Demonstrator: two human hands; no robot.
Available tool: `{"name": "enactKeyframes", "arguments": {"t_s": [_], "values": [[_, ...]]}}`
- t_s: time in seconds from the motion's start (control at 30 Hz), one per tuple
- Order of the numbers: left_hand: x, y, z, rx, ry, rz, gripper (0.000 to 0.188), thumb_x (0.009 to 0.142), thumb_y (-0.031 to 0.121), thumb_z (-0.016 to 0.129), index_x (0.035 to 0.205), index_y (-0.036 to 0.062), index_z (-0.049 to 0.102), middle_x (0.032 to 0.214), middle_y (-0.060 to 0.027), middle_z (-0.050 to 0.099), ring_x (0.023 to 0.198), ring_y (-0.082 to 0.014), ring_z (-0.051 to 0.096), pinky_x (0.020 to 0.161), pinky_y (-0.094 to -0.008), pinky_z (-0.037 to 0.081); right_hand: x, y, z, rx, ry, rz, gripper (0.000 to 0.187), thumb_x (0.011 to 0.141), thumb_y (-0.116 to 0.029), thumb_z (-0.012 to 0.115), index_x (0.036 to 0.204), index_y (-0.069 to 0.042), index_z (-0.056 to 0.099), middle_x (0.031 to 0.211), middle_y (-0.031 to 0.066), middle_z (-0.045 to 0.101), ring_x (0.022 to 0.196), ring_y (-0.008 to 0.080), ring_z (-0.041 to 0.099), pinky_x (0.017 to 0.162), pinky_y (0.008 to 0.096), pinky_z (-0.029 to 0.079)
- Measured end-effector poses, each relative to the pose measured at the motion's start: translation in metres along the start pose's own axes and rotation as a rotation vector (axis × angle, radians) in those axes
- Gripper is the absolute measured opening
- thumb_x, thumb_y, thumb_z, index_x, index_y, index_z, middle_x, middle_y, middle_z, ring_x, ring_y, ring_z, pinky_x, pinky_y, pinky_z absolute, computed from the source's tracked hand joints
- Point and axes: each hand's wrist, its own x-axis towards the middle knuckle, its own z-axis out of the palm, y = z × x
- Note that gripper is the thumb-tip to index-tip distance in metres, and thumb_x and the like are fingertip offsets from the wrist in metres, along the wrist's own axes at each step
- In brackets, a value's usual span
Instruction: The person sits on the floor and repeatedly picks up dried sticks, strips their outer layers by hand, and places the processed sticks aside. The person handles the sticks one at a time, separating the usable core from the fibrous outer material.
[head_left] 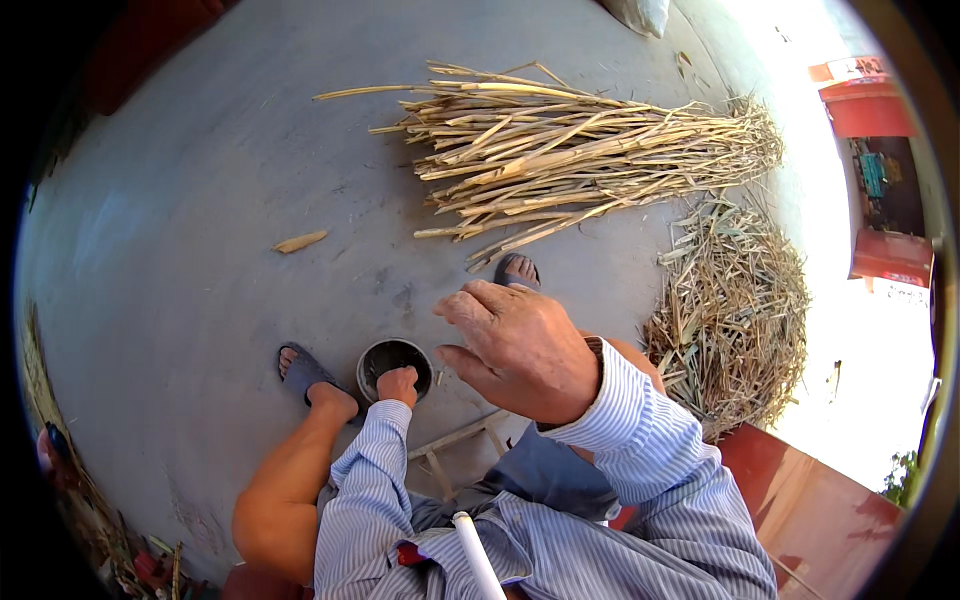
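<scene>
Around the person spreads a grey floor (190, 260), and I take the small round bowl (386, 356) between their feet as the centre of a clock, twelve being straight ahead of them. Between one and two lies a long bundle of dry, straw-coloured stalks (560, 150), bare ends fanned out towards eleven, the leafy ends gathered towards two. Just short of three, a heap of chopped dry leaves (735, 310) sits close by that bundle. The bowl, dark inside, stands just beside the left sandal (305, 373), which is at nine; the right sandal (503, 272) is between one and two, near the stalk ends. At three the right hand (520, 350) hangs raised in the air, released, thumb apart from half-bent fingers. The left hand (398, 385) reaches down into the bowl from six; its fingertips are hidden, so I cannot tell whether it grips anything. Smallest, a pale piece of husk (300, 241) lies at eleven.
</scene>
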Motion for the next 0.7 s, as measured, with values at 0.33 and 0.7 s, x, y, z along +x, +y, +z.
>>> {"name": "enactKeyframes", "arguments": {"t_s": [0.33,0.7], "values": [[0.003,0.032,-0.077,-0.083,-0.038,-0.109,0.035,0.086,0.041,0.064,0.086,0.0064,0.071,0.087,-0.0181,0.07,0.083,-0.036,0.068,0.073,-0.0484,0.052,-0.001,0.001,0.005,-0.033,-0.035,0.037,0.035,0.081,-0.019,0.07,0.104,0.003,0.057,0.091,0.0183,0.061,0.082,0.0368,0.064,0.07,0.0431,0.054],[0.023,0.009,-0.159,-0.323,0.472,-0.18,0.026,0.086,0.035,0.065,0.084,0.0089,0.062,0.081,-0.0157,0.067,0.08,-0.0395,0.064,0.068,-0.051,0.049,-0.014,0.007,-0.014,0.025,0.114,0.074,0.034,0.081,-0.02,0.07,0.106,0.001,0.059,0.095,0.0173,0.063,0.084,0.0359,0.065,0.071,0.0419,0.054]]}}
